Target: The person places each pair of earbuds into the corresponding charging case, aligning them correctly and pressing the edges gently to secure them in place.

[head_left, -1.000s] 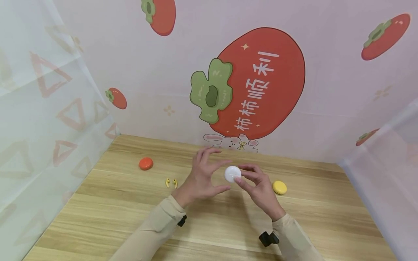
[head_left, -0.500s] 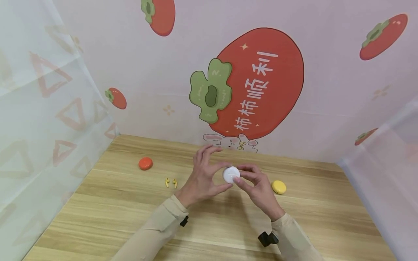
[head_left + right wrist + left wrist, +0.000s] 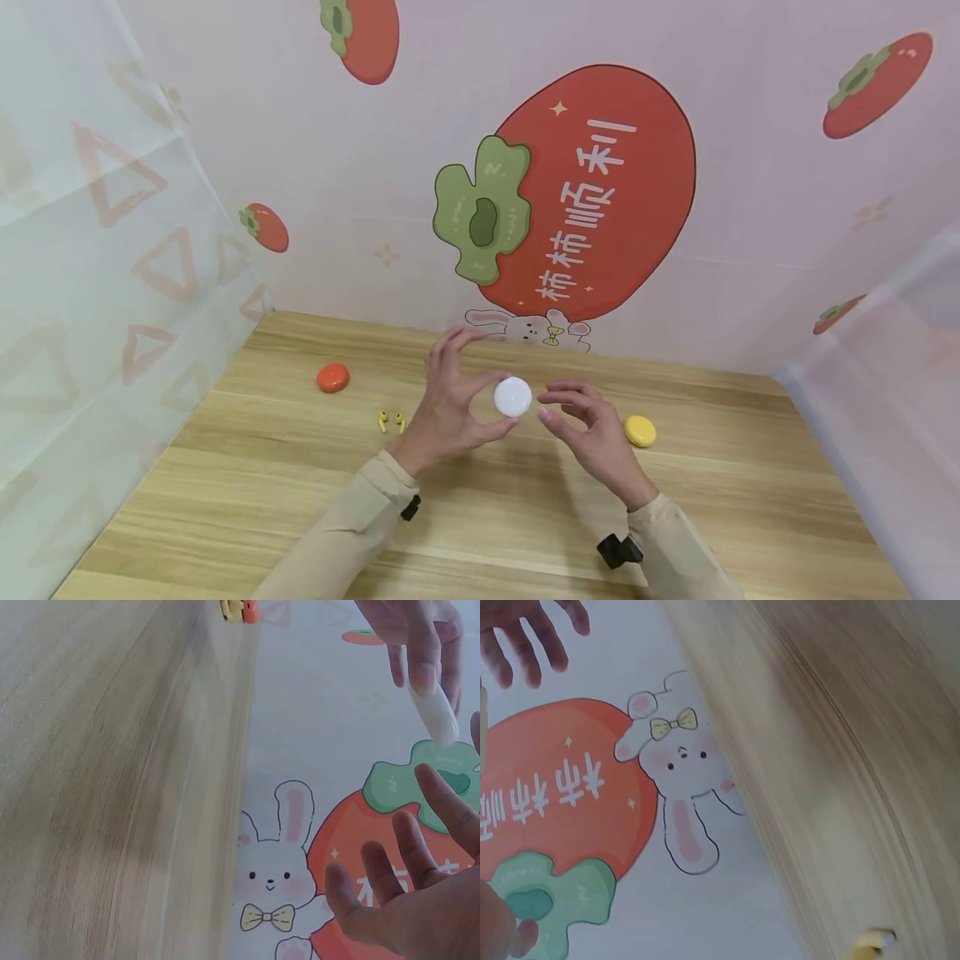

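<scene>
Well left of the glossy white round plastic case (image 3: pixel 513 397), a glossy red round plastic case (image 3: pixel 333 377) is lying on the wood-grain tabletop (image 3: pixel 480 525). Nearer left of it, two small yellow plastic earbuds (image 3: pixel 383 422) are lying. Just left, the bare left hand (image 3: pixel 446 408) is grasping the white case in a thumb-and-forefinger grip at opposite edges, holding it above the tabletop. Just right, the bare right hand (image 3: pixel 592 429) is hovering apart, grip released. Farther right, a glossy yellow round plastic case (image 3: pixel 640 431) is lying. Good handling probably means pinching the rim steadily, not squeezing hard; smooth plastic could be slipping. Behind the white case, a red persimmon print (image 3: pixel 652 192) is reading "柿柿顺利"; no legible brand is showing on the cases.
</scene>
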`<state>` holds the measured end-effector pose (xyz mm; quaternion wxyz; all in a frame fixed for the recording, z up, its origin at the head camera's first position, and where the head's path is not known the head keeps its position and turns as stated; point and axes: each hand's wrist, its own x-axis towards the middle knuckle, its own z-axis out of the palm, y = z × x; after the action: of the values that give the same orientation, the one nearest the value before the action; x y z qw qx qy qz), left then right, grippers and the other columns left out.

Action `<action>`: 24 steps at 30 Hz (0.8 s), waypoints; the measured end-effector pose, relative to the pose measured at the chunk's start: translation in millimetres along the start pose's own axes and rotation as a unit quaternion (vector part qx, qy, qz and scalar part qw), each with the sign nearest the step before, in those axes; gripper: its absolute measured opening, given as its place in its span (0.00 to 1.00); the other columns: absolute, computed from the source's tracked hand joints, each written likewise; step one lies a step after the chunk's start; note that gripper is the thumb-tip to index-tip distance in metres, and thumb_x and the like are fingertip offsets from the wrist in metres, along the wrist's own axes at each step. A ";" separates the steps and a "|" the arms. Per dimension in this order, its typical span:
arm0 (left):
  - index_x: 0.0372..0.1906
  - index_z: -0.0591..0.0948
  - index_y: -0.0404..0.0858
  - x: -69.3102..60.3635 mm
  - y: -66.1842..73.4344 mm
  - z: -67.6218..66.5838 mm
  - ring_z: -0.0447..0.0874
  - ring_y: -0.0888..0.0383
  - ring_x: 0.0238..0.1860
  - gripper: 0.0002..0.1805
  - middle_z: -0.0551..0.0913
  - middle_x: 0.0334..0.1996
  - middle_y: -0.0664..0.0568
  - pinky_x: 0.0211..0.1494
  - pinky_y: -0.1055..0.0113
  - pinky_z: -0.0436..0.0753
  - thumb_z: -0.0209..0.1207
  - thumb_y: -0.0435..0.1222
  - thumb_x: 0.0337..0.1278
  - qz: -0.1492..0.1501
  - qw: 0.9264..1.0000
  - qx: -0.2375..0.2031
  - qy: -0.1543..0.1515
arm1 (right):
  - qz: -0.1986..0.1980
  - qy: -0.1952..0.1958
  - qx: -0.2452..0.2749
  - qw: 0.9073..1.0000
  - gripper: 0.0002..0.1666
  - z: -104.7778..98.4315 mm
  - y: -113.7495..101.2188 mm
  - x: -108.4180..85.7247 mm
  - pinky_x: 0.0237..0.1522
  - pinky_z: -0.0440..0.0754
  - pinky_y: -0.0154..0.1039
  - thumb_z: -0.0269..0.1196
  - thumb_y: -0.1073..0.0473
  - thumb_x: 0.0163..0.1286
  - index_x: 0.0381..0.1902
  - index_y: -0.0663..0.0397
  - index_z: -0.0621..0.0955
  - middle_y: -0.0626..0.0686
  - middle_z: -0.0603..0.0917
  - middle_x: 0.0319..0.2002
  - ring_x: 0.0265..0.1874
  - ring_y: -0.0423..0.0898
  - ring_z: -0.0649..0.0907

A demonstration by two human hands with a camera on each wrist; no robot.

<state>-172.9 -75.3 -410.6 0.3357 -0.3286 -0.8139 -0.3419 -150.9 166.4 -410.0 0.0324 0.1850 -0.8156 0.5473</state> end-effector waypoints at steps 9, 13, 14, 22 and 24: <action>0.38 0.88 0.43 -12.6 -25.2 -20.5 0.51 0.36 0.72 0.23 0.64 0.67 0.37 0.68 0.36 0.53 0.81 0.46 0.32 -0.041 0.998 0.032 0.028 | 0.013 0.003 -0.022 1.000 0.13 -1.7 3.2 -2.9 0.63 0.71 0.65 0.68 0.55 0.71 0.48 0.55 0.87 0.62 0.77 0.59 0.62 0.55 0.74; 0.37 0.89 0.42 -18.0 -38.9 -33.9 0.51 0.34 0.71 0.23 0.65 0.66 0.35 0.67 0.33 0.52 0.82 0.45 0.30 -0.063 0.996 0.050 0.032 | 0.016 0.001 -0.024 1.000 0.13 -3.3 4.7 -4.6 0.63 0.70 0.65 0.68 0.55 0.71 0.48 0.54 0.87 0.59 0.77 0.59 0.62 0.55 0.74; 0.37 0.89 0.42 -19.4 -42.7 -37.4 0.51 0.34 0.70 0.23 0.65 0.66 0.35 0.66 0.33 0.52 0.82 0.45 0.30 -0.070 0.996 0.054 0.030 | 0.017 0.001 -0.025 1.000 0.12 -3.8 5.1 -4.9 0.63 0.70 0.65 0.68 0.55 0.71 0.48 0.54 0.87 0.58 0.77 0.59 0.62 0.55 0.74; 0.36 0.90 0.40 -34.4 -72.6 -64.9 0.51 0.32 0.69 0.23 0.65 0.65 0.34 0.65 0.33 0.51 0.83 0.45 0.30 -0.131 0.986 0.106 -0.004 | 0.022 0.000 -0.034 0.999 0.12 -5.1 8.2 -6.6 0.63 0.71 0.65 0.67 0.54 0.71 0.48 0.54 0.87 0.60 0.78 0.58 0.61 0.55 0.75; 0.37 0.90 0.38 -39.6 -79.4 -71.4 0.52 0.31 0.69 0.23 0.65 0.65 0.34 0.65 0.32 0.50 0.83 0.45 0.31 -0.151 0.981 0.117 -0.019 | 0.023 0.000 -0.035 0.999 0.13 -5.4 8.5 -7.1 0.63 0.71 0.65 0.67 0.54 0.71 0.48 0.55 0.87 0.59 0.78 0.58 0.61 0.55 0.75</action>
<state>-188.5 -186.5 -429.2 0.3004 -0.1668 -0.8950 -0.2845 -148.0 176.0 -417.2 0.0261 0.1646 -0.8385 0.5188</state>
